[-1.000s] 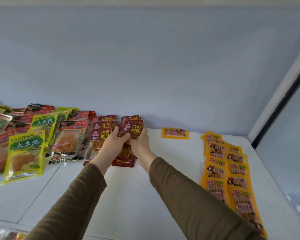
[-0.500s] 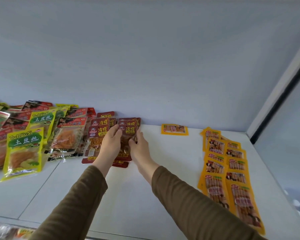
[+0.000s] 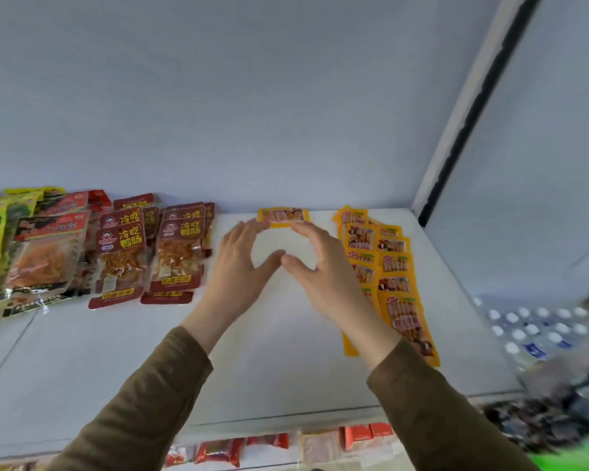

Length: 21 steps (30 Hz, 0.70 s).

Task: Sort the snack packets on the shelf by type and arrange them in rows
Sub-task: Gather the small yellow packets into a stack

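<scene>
Both the left hand [image 3: 238, 263] and right hand [image 3: 323, 266], empty with fingers spread, reach toward the lone orange packet [image 3: 284, 216] at upper centre, which is best pinched by its edges and laid squarely into the orange rows [image 3: 393, 266] at right.

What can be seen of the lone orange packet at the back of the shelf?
The lone orange packet lies flat against the back wall, long side across, apart from the orange rows to its right. It looks like glossy plastic with a pinkish picture panel. Fingertips of both hands, left hand and right hand, overlap its front edge; contact is unclear.
</scene>
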Motion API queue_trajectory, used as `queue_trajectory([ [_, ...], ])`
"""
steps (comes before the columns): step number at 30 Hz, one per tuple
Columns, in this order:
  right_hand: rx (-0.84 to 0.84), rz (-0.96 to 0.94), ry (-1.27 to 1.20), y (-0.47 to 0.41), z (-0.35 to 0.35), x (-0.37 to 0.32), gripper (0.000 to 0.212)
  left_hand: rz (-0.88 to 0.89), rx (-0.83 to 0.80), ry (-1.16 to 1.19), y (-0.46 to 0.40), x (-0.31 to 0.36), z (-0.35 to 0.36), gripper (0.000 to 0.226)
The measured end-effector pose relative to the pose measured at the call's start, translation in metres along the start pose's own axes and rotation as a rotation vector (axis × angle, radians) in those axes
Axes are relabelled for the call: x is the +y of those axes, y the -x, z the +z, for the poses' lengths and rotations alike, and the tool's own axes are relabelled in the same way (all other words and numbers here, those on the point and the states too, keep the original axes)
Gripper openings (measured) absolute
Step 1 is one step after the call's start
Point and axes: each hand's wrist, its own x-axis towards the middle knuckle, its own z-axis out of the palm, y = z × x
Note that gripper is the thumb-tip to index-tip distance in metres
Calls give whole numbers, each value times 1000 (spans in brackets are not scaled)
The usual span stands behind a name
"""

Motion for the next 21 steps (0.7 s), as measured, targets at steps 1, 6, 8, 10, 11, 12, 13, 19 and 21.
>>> queue_trajectory([
  [1,8,30,44,12,-15,8,51,27,-54,12,4,9,11,59],
  [6,52,185,277,62,-72,46,57,47,-372,51,19,35,65,94],
  [8,0,249,346,73,-85,57,67,29,-477,71,17,40,81,107],
  [10,-121,295,475,76,-90,69,81,32,-533,57,11,44,94,117],
  [11,-179,303,562,74,-89,75,87,42,-533,45,7,46,98,120],
  [12,-214,310,632,72,-87,81,90,49,-519,43,1,47,101,121],
  [13,-221,317,668,68,-84,85,92,45,-501,58,-4,48,104,120],
  [19,-110,291,713,33,-67,102,84,-96,-423,140,-45,47,114,114],
  [21,-89,298,717,20,-63,105,89,-123,-410,138,-57,47,116,114],
])
